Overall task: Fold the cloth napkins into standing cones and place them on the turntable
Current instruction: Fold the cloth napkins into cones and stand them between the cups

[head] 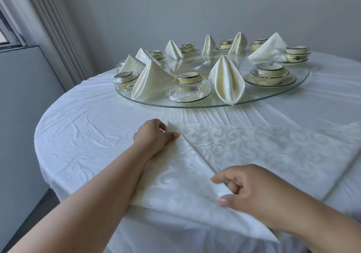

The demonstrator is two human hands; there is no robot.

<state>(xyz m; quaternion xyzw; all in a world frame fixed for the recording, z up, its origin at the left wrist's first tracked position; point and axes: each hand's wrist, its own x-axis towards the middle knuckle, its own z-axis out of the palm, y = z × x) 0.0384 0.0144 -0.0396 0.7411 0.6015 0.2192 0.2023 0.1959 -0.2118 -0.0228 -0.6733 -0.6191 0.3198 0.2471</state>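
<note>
**Two hands pin a fold line on the next napkin**

A white damask cloth napkin with a scrolling leaf pattern [244, 149] lies flat on the near side of the round table under its creased white tablecloth [93, 135], close to the person, where both arms can reach it. A straight fold edge runs diagonally across it from the far left down toward the near right.

The left hand [154, 135] sits at the far end of that edge, fingers and thumb curled round the raised corner of the cloth and pinching it. The right hand [246, 186] holds the near end, with forefinger and thumb closed on the fold; the other fingers are curled under. Gripping both ends this way probably keeps the crease taut and straight while it is set.

Beyond the napkin, well apart from it, is the round clear glass turntable [293, 88]. Cream satin-like napkins already folded into upright cones [150, 80] stand round its rim, alternating with stacked cream bowls and plates with dark rims [269, 75], apparently one cone per place setting. Judging by this, the work is well along, and this napkin is at an early fold.
</note>
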